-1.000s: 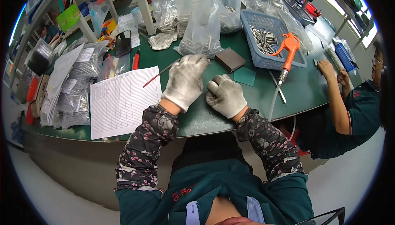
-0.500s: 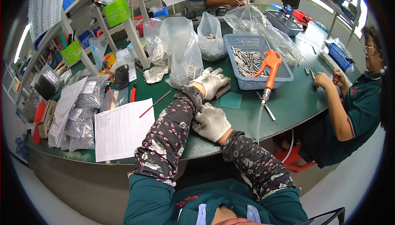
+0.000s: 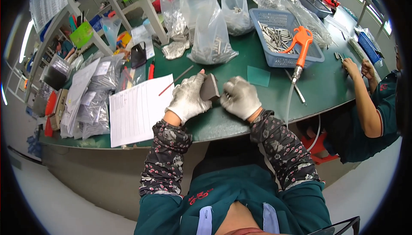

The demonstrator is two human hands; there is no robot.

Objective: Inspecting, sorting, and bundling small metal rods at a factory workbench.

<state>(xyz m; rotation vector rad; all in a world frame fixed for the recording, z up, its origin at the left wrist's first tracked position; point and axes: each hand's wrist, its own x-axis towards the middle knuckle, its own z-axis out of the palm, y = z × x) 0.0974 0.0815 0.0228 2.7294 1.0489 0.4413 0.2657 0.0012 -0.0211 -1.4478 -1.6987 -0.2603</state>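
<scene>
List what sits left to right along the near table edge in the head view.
Stack of bagged parts → printed sheet → left hand → dark block → right hand → orange air gun

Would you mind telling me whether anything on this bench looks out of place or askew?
Mostly ordinary clutter. The orange air gun lies across the blue basket's rim, nozzle overhanging the table. The left hand holds a dark block beside the right hand; nothing looks spilled or damaged.

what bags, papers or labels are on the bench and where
Printed form sheet: white, ruled, left of the gloved left hand.
Clear bag: tall, holds metal parts, behind the hands.
Stack of silvery bags: white labels, far left.
Blue basket: metal rods, right rear.
</scene>
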